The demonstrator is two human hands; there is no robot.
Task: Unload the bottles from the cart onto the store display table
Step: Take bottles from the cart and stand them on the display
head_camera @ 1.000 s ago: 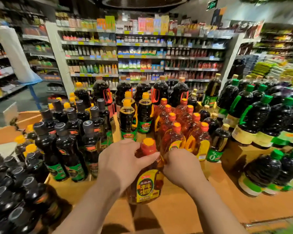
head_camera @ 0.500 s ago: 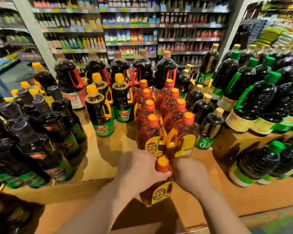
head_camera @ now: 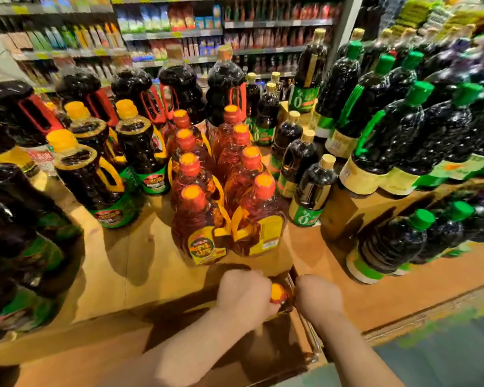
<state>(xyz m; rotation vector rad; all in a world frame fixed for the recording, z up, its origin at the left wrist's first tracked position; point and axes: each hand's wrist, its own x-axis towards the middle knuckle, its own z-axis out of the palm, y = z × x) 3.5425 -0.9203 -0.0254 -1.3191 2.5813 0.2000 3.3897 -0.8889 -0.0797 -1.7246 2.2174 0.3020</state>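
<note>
Bottle (head_camera: 278, 294) with the orange cap sits at the desk's (head_camera: 375, 289) front edge, below two amber rows (head_camera: 224, 191), gripped between my left hand (head_camera: 245, 293) and right hand (head_camera: 317, 297), fingers curled round it.

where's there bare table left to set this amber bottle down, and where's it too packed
Bare wooden table lies in front of the two rows of amber bottles, between them and the dark bottles at the left edge. A second patch sits right of the hands, before the lying green-capped bottles. Further back, everything stands packed. Both the left hand and the right hand hold the amber bottle.
</note>
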